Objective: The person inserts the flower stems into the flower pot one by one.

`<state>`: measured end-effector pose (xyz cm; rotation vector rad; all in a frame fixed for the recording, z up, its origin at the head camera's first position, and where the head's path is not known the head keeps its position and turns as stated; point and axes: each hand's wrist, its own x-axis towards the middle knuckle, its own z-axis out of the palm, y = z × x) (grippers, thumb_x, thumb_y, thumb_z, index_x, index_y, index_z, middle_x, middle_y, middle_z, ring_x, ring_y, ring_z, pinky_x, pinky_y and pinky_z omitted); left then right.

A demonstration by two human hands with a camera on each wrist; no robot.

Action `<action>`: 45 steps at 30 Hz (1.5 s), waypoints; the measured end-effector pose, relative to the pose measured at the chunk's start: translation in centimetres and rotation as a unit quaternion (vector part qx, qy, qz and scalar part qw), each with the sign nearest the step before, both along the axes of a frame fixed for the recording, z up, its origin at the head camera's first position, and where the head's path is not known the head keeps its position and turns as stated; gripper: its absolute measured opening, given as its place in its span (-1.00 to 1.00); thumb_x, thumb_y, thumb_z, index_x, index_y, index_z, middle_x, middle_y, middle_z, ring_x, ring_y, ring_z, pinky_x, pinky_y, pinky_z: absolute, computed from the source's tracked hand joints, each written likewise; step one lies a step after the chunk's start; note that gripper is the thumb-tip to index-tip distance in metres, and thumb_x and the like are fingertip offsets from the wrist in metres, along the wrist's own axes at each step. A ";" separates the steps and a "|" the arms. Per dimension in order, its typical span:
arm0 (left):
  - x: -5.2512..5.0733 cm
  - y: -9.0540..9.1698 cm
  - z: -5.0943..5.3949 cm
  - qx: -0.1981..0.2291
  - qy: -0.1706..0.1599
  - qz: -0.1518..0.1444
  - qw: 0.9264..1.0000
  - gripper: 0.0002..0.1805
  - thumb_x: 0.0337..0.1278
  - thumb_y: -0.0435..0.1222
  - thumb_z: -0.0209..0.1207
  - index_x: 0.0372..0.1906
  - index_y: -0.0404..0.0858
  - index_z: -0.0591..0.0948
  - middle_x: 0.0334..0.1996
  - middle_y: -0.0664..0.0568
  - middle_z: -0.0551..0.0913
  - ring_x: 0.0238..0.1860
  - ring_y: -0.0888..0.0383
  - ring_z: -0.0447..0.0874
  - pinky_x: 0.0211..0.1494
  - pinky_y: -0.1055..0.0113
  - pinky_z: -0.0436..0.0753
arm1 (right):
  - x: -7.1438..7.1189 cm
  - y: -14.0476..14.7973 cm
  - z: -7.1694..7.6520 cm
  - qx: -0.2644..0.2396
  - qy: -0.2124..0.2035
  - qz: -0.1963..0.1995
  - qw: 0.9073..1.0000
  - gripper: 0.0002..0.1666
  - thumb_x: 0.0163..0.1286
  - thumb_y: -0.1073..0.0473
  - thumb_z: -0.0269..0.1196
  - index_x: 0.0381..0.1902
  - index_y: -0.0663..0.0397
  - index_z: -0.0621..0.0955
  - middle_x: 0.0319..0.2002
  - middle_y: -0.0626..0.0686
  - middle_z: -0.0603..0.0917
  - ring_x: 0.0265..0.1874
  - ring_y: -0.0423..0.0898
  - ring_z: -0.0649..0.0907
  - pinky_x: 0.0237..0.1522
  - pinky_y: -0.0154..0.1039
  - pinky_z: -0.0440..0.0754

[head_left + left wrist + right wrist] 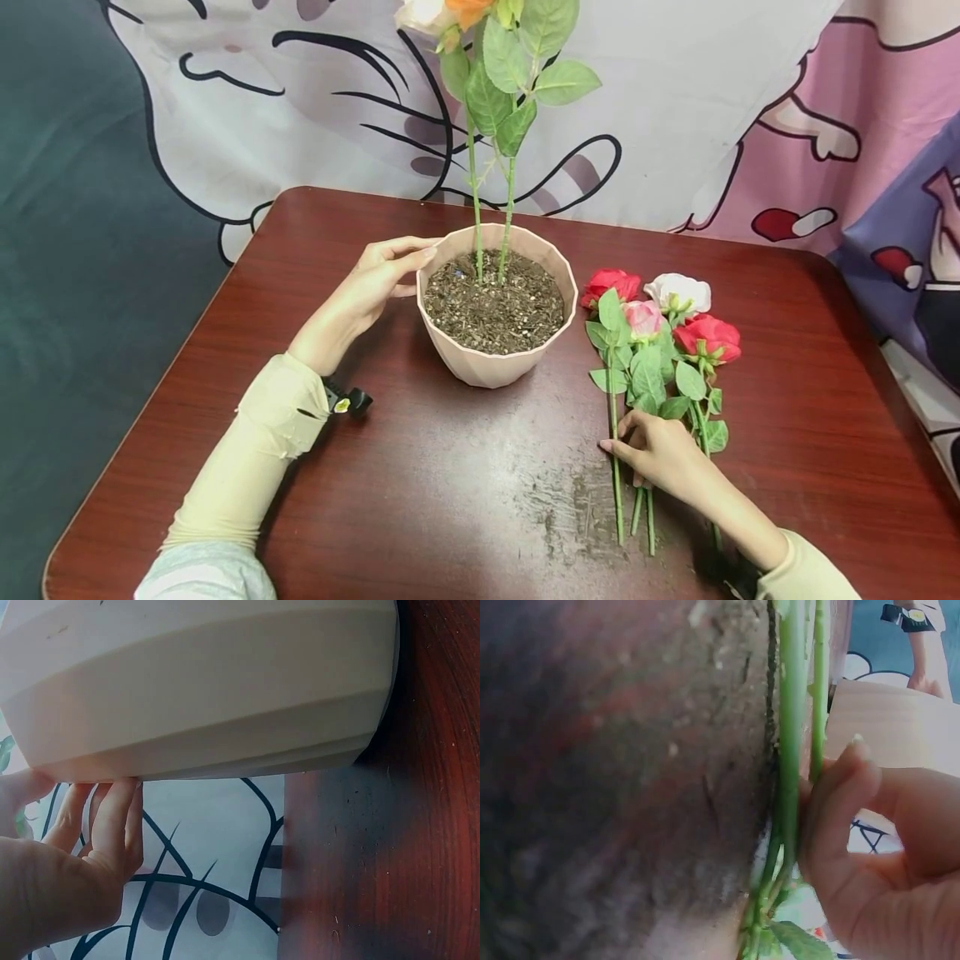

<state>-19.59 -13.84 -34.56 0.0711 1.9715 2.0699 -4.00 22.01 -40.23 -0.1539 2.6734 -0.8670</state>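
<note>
Nearest, a broad stretch of the red-brown surface [420,500] opens between the two forearms, its near edge out of view; a smudged patch [566,512] lies beside the lower ends of the cut stems. From the near right, the right grip [663,454] reaches low over these stems, its forearm slanting inward and its fingers bent; thumb and forefinger pinch the leftmost stem [617,500], which lies at the bundle's outer side. Across the surface from it, the left forearm rises from the near left, well inside the slanting left edge, with room between sleeve [232,467] and pot.

Farther on, the left grip [367,283] is loosely extended, its fingertips resting against the outer wall of the pale pink pot [487,367] and its thumb at the rim, without wrapping around it. The pot stands upright, holding dark soil [491,312] and two tall green stems [510,208] whose blooms run to the top of the view. Right of it, just past a narrow gap, lie the heads of red, pink and white roses [643,318], well apart from the right edge. Behind the pot runs the far edge, with a printed cloth [660,125] beyond.
</note>
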 end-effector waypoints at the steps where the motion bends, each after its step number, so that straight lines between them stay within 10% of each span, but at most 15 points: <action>1: 0.0 0.0 0.0 0.000 0.000 0.000 1.000 -0.68 0.23 -0.23 0.14 0.07 -0.18 0.59 -0.06 0.08 0.55 -0.13 0.21 0.51 -0.11 0.25 0.57 | 0.0 0.0 -0.1 -0.011 -0.003 -0.002 1.000 -0.75 0.24 0.08 0.30 -0.37 0.13 0.50 -0.74 -0.11 0.53 -0.82 -0.23 0.52 -0.71 -0.35 0.47; 26: 0.0 0.1 -0.1 0.005 0.009 -0.015 1.000 -0.65 0.24 -0.18 0.14 0.09 -0.17 0.58 -0.06 0.08 0.54 -0.04 0.19 0.46 -0.03 0.19 0.54 | 0.1 0.7 2.1 -0.121 0.002 -0.053 0.991 -0.81 0.33 0.18 0.20 -0.25 0.20 0.45 -0.71 -0.01 0.57 -0.72 -0.07 0.60 -0.62 -0.24 0.57; 35: 0.3 0.3 -0.4 -0.002 0.010 -0.018 1.000 -0.63 0.24 -0.19 0.13 0.13 -0.19 0.55 -0.06 0.09 0.54 -0.07 0.20 0.49 -0.07 0.23 0.55 | -0.7 2.7 5.1 -0.163 0.110 -0.012 0.980 -0.93 0.38 0.32 0.11 -0.27 0.23 0.42 -0.65 -0.05 0.61 -0.68 -0.12 0.62 -0.61 -0.27 0.58; 45: 0.1 -0.2 0.0 -0.007 0.019 -0.016 1.000 -0.66 0.24 -0.19 0.13 0.09 -0.18 0.58 -0.13 0.10 0.55 -0.08 0.19 0.48 -0.08 0.24 0.57 | -4.1 2.4 8.8 -0.234 0.221 -0.024 0.947 -0.89 0.38 0.40 0.06 -0.26 0.09 0.41 -0.62 -0.13 0.62 -0.67 -0.27 0.60 -0.78 -0.37 0.37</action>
